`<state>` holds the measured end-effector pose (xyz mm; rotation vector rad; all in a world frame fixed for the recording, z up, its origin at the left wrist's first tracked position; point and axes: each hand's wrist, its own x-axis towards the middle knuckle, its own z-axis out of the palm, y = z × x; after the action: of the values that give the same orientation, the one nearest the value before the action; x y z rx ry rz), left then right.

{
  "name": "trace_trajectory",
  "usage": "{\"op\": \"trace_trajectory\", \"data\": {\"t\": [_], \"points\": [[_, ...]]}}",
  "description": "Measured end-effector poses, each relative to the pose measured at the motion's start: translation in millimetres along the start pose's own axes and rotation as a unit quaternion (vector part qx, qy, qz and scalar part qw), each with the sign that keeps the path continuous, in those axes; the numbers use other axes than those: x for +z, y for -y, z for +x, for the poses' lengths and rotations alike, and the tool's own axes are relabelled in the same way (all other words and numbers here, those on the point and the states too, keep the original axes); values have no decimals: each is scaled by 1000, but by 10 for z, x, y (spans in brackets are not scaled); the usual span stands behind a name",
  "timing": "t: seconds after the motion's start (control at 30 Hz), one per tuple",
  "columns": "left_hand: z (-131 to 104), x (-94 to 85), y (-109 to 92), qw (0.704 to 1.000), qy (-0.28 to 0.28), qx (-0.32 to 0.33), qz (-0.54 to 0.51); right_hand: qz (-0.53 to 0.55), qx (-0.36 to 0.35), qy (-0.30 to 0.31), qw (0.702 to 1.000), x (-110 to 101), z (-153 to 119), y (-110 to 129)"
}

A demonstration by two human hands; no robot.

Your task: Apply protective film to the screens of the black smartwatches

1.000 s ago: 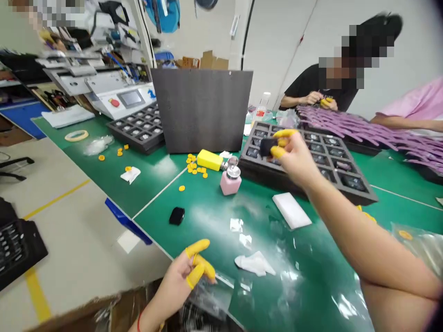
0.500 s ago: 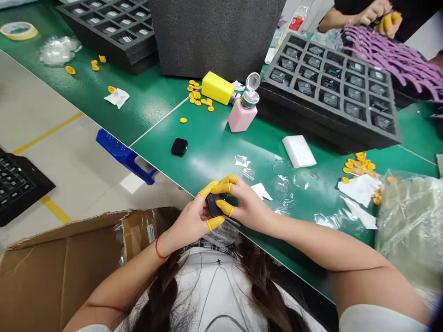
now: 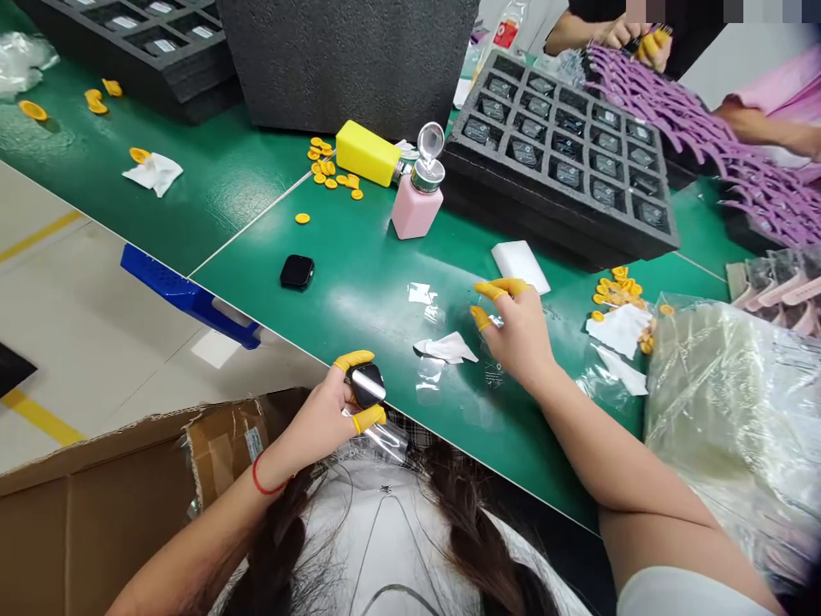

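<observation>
My left hand, in yellow finger cots, grips a black square watch case by its edges over the table's front edge. Its glossy face is turned up and reflects a bright streak. My right hand, also in yellow finger cots, is over the green table with thumb and fingers apart. Bits of clear film lie under and around it, and a white foam block is just beyond its fingers. A crumpled white wipe lies between my hands. Another black watch case rests farther left.
Behind stand a pink pump bottle with its lid up, a yellow bottle on its side and a black foam tray of watch cases. Loose finger cots and a plastic-wrapped stack are right. A cardboard box stands below left.
My right hand has let go of the watch case and moved right over the clear film. My left hand keeps the case, now face up. The view has shifted right.
</observation>
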<state>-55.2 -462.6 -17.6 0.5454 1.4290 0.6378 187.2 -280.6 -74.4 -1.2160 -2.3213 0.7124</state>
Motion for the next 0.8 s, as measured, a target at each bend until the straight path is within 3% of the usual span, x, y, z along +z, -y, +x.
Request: {"op": "trace_trajectory", "data": {"t": [0.1, 0.13, 0.17, 0.23, 0.3, 0.37, 0.4, 0.47, 0.5, 0.53, 0.6, 0.63, 0.7, 0.8], "points": [[-2, -24, 22, 999, -21, 1, 30, 0, -93, 23, 995, -119, 3, 185], [0, -34, 32, 999, -27, 0, 37, -17, -94, 17, 995, -156, 44, 178], [4, -43, 40, 998, -34, 0, 43, -53, -62, 5, 997, -184, 105, 111], [17, -54, 46, 998, -42, 7, 54, -149, 71, -25, 986, -207, 266, -191], [31, -56, 32, 997, -37, 17, 58, -201, 189, 2, 961, -189, 427, -585], [43, -55, 8, 999, -21, 18, 44, -179, 232, 42, 955, -157, 533, -849], [48, -56, -4, 999, -10, 16, 34, -161, 231, 52, 958, -148, 553, -872], [58, -64, -22, 999, 3, 12, 35, -114, 166, 58, 978, -160, 520, -664], [64, -70, -27, 999, 6, 11, 45, -82, 98, 70, 989, -176, 471, -454], [70, -78, -29, 998, 4, 11, 62, -25, -29, 74, 997, -190, 406, -201], [82, -93, -27, 996, -6, 14, 90, 80, -240, 165, 953, -187, 263, 321], [88, -99, -26, 996, -10, 18, 90, 91, -305, 205, 926, -163, 197, 538], [96, -107, -27, 996, -12, 25, 82, 89, -366, 235, 896, -85, 104, 816], [100, -107, -42, 996, -4, 20, 82, 70, -348, 241, 903, 12, 56, 887]]}}
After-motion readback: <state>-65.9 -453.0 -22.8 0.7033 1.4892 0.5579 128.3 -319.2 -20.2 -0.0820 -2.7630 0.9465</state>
